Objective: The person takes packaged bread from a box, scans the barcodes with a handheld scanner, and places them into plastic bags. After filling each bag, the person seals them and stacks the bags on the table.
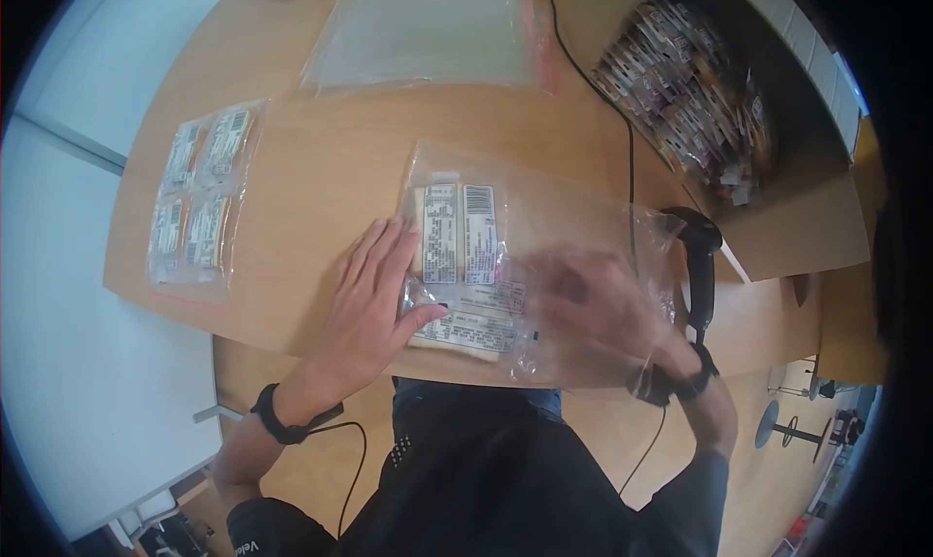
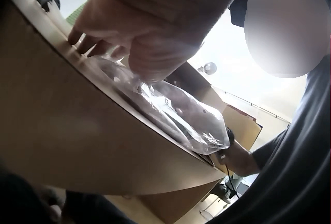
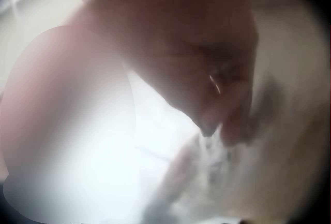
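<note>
A large clear bag (image 1: 573, 188) lies at the table's near edge, with flat labelled packets (image 1: 439, 234) inside its left part, two upright and at least one crosswise below. My left hand (image 1: 364, 299) rests at the bag's left edge, fingers straight, thumb on the lower packet. Over the bag's right part, my right hand (image 1: 607, 299) is blurred, its fingers curled. Whitish plastic (image 3: 212, 154) runs from the pinched fingertips of my right hand (image 3: 216, 131) in the right wrist view. Whether that hand is inside the bag, I cannot tell.
A bag of four packets (image 1: 202, 202) lies at left. Flat empty bags (image 1: 423, 37) are stacked at the back. On the right stand an open cardboard box (image 1: 797, 236) full of packets (image 1: 680, 90) and a black scanner (image 1: 700, 275), whose cable crosses the table.
</note>
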Tool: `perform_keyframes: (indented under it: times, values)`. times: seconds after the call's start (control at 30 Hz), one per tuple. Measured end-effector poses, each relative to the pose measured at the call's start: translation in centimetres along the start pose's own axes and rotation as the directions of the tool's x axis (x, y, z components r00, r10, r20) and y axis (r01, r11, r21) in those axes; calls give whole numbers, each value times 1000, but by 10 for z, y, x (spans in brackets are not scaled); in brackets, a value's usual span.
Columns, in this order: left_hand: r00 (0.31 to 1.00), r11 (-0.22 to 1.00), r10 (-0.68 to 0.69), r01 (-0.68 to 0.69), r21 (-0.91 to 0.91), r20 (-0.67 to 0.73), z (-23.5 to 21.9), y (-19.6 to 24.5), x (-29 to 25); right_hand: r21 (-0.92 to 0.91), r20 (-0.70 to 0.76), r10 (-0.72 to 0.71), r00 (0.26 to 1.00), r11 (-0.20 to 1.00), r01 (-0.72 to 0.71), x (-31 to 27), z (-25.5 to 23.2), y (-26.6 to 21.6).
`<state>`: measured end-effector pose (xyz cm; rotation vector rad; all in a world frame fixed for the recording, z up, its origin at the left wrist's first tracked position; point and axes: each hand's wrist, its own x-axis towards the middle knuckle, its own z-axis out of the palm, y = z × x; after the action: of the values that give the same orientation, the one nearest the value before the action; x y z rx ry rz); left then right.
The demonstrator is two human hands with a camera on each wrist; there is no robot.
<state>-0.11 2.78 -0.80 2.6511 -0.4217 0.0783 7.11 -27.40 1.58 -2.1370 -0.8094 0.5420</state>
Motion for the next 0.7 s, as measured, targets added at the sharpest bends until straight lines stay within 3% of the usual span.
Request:
perform_keyframes:
  times: [0.07,0.1,0.17,0.2,0.27,0.3,0.37,0.4,0.47,0.5,0.57,0.63,0.7]
  values:
    - [1000,1000,1,-1,2,-11,2,0,0,-21,-160,116,980,992,-121,30,5,-21]
    - [1000,1000,0,0,-2,-17,4,0,-1,-20,-157,109,981,993,-114,38,12,-17]
    - [1000,1000,-9,9,-2,-30,7,0,-2,-432,-292,-113,950,901,-26,58,29,-3]
    - [999,1000,-11,11,-13,-36,8,0,-3,-432,-290,-116,950,902,-22,63,28,-4]
    - [1000,1000,-10,10,-2,-28,7,0,-4,-254,-220,-16,975,966,-42,68,20,-12]
    - [1000,1000,-6,6,9,-22,7,0,-3,-257,-224,-9,974,965,-50,71,15,-16]
    - [999,1000,-5,5,-15,-32,8,1,-2,23,10,326,945,945,-326,74,5,-23]
    - [999,999,-14,13,-30,-43,7,0,-2,22,2,333,943,943,-333,69,3,-25]
    - [999,1000,0,-1,-12,-34,8,-2,-3,444,-33,346,938,846,-297,54,2,-26]
    - [1000,1000,2,-2,8,-26,9,-3,-4,437,-28,350,937,847,-303,48,4,-19]
    - [1000,1000,-1,1,1,-21,8,-5,-6,758,-227,463,857,636,-143,35,7,-2]
    - [1000,1000,9,-9,-4,-21,8,-4,-4,710,-271,509,817,679,-188,28,0,7]
    - [999,997,36,-37,67,11,8,-2,-4,573,-411,421,809,809,-130,27,-1,24]
